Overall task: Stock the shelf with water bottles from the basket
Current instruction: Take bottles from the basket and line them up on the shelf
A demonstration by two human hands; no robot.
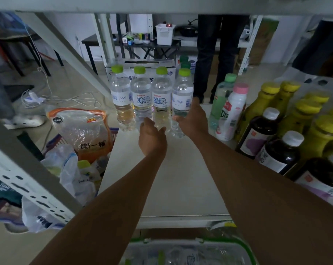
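Right hand (192,119) grips the rightmost water bottle (182,96) low down.

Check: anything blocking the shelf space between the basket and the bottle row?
Nothing visible. The shelf is bare from its front edge to the row of four bottles. Other drinks stand off to the right. The left hand and right hand are at the row itself.

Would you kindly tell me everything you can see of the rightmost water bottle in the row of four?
The rightmost water bottle is clear ribbed plastic with a lime-green cap and a white-and-blue label. It stands upright at the far edge of the shelf. The right hand grips its lower half.
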